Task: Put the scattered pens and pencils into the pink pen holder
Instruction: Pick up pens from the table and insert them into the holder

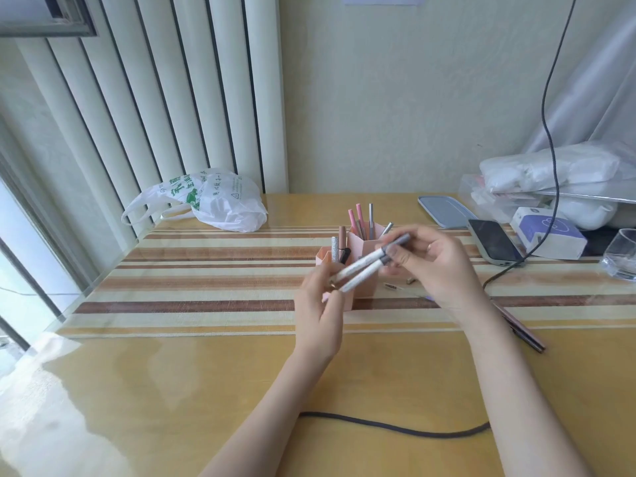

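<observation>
Two slim white-barrelled pens with grey caps (364, 266), held side by side and slanting up to the right, above and just in front of the pink plastic multi-compartment pen holder (344, 301). Left hand (320, 315) closed around the lower ends, fingers curled, thumb pressing near a small gold-coloured tip. Right hand (430, 266) pinched on the capped upper ends, fingertips together, remaining fingers loosely bent. Both hands gripping the same pair; neither empty.

Already standing in the holder's taller rear compartment: pink and grey pencils (361, 220); in the left compartment, a brown pen, a silver pen and a dark-tipped one (339, 247). Still loose on the striped, glass-covered wooden table (206, 280): a short speckled stick (392, 286) just right of the holder, and a pair of dark pinkish pens (523, 330) partly hidden under the right forearm.

Likely light, stiff and smooth, so prone to rolling and to sliding against each other when bundled. Best gripped mid-barrel or just below the caps, not by the caps alone, which could pull off. Judged safest lowered tip-down into a free compartment, one hand guiding, to avoid knocking the light holder over.
</observation>
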Demonstrator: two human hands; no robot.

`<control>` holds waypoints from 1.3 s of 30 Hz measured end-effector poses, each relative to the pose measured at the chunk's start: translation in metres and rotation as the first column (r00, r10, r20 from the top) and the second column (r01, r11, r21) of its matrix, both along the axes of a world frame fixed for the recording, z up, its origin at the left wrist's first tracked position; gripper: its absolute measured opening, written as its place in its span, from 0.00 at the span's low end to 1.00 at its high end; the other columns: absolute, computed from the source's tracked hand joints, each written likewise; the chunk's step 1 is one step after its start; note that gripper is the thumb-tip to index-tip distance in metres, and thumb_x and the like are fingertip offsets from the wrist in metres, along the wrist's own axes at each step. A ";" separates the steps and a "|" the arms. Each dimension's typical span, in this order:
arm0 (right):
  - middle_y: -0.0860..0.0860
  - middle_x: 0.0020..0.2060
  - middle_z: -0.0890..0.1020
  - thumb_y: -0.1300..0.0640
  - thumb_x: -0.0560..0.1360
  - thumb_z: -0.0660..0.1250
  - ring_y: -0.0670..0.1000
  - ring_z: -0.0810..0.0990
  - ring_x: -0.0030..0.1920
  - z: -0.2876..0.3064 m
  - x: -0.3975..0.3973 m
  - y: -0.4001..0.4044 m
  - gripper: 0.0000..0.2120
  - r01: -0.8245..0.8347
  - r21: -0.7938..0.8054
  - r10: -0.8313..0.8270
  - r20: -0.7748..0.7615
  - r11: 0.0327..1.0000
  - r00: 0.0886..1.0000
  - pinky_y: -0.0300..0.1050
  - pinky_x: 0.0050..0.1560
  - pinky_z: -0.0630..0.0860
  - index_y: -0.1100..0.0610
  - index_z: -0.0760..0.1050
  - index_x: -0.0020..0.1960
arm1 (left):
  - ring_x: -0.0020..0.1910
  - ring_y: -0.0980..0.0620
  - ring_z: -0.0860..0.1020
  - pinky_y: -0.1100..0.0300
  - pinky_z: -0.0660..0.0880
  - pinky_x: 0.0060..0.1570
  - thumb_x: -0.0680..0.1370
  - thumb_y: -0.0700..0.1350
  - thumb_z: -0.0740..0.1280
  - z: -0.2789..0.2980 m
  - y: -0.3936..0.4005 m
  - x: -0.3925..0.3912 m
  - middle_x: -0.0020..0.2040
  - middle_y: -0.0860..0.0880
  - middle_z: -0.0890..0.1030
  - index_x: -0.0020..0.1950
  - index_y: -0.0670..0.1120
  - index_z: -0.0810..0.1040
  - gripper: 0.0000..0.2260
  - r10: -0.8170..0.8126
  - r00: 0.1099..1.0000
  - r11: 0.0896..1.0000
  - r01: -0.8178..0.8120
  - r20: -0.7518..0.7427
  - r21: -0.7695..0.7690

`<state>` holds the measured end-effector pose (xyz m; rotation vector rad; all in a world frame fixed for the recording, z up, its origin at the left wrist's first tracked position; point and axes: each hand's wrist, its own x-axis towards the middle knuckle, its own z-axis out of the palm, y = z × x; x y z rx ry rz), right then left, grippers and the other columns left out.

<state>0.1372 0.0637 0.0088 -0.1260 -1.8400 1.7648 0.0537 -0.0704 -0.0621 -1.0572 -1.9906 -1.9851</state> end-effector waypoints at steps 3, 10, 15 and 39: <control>0.49 0.37 0.84 0.71 0.74 0.65 0.47 0.83 0.39 0.018 -0.003 0.000 0.07 0.115 0.016 -0.112 -0.138 0.993 0.984 0.38 0.41 0.81 0.60 0.78 0.43 | 0.47 0.53 0.76 0.57 0.73 0.45 0.68 0.38 0.56 0.005 -0.005 -0.003 0.46 0.54 0.78 0.52 0.47 0.76 0.16 0.143 0.983 0.983 -0.155 0.116 0.103; 0.51 0.37 0.81 0.67 0.73 0.68 0.44 0.82 0.34 0.030 -0.028 -0.001 0.07 0.215 0.438 -0.252 0.027 0.873 0.967 0.35 0.38 0.80 0.57 0.78 0.48 | 0.68 0.54 0.65 0.55 0.63 0.66 0.67 0.55 0.59 -0.008 0.001 -0.014 0.68 0.54 0.67 0.71 0.50 0.62 0.32 0.079 0.983 0.970 -0.037 0.166 -0.242; 0.59 0.42 0.82 0.66 0.74 0.67 0.50 0.82 0.33 0.023 -0.045 -0.008 0.09 0.122 0.598 -0.256 0.143 0.792 0.956 0.36 0.34 0.80 0.54 0.71 0.48 | 0.70 0.56 0.62 0.57 0.62 0.68 0.69 0.51 0.67 -0.011 0.007 -0.014 0.69 0.57 0.65 0.74 0.51 0.58 0.35 -0.001 0.988 0.953 0.048 0.156 -0.299; 0.46 0.50 0.81 0.71 0.76 0.53 0.44 0.80 0.48 -0.042 -0.008 0.036 0.22 0.472 0.341 -0.507 0.016 0.813 0.862 0.47 0.54 0.77 0.50 0.77 0.56 | 0.58 0.48 0.70 0.53 0.70 0.58 0.70 0.44 0.64 -0.018 0.013 -0.011 0.58 0.44 0.73 0.64 0.48 0.64 0.23 0.352 0.899 0.913 -0.391 -0.260 -0.115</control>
